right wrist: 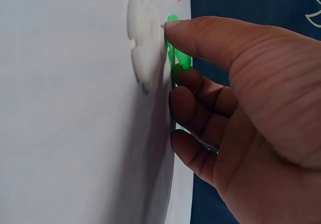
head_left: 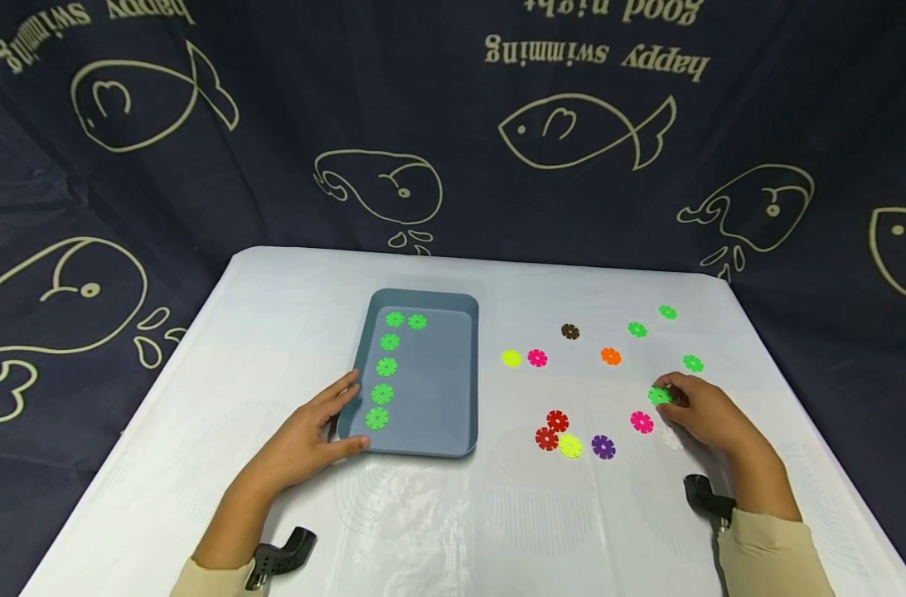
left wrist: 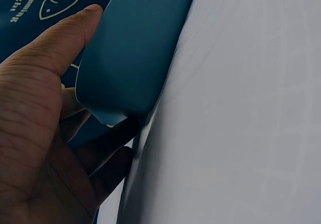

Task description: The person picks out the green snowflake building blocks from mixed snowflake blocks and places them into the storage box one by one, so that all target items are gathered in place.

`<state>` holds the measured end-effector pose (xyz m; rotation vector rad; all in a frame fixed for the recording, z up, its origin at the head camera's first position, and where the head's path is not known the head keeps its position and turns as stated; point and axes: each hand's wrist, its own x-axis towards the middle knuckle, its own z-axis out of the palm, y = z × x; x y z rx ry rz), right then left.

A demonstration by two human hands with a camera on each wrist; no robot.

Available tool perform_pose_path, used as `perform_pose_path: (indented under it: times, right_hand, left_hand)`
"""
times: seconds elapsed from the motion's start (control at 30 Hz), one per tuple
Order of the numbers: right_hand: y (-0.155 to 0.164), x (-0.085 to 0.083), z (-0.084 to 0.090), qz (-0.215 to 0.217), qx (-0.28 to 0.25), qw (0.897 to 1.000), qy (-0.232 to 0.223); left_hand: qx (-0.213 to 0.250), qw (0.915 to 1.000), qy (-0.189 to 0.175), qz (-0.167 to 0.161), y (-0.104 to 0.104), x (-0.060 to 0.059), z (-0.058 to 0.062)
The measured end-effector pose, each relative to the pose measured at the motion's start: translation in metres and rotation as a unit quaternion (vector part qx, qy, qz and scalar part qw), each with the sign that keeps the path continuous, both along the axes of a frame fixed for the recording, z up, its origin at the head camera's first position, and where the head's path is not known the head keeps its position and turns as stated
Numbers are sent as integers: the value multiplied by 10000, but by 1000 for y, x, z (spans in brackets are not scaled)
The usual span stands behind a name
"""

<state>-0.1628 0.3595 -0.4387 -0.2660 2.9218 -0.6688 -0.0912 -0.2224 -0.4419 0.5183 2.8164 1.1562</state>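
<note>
A blue-grey tray (head_left: 438,414) lies on the white table, with several green snowflake discs (head_left: 385,366) lined up along its left side. My left hand (head_left: 320,427) grips the tray's near left corner (left wrist: 125,58), thumb on the front rim, fingers on the left rim. My right hand (head_left: 691,406) pinches a green disc (head_left: 659,395) between thumb and fingers at the table's right side; in the right wrist view the green disc (right wrist: 178,58) shows behind the thumb, next to a white disc (right wrist: 145,43) on the table.
Loose discs are scattered right of the tray: yellow (head_left: 511,358), pink (head_left: 537,357), brown (head_left: 569,332), orange (head_left: 610,356), three green (head_left: 637,329), two red (head_left: 551,429), purple (head_left: 603,447), another pink (head_left: 641,422). A dark fish-print curtain (head_left: 453,124) surrounds the table.
</note>
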Motion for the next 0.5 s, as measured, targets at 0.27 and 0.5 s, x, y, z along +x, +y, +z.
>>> perform_pose_path:
  times: [0.27, 0.5]
  right_hand:
    - [2, -1, 2, 94, 35, 9999, -4]
    - [2, 0, 1, 76, 1, 10000, -7]
  left_hand:
    - [-11, 10000, -10, 19, 1, 0, 0]
    - [-7, 10000, 14, 16, 0, 0, -1]
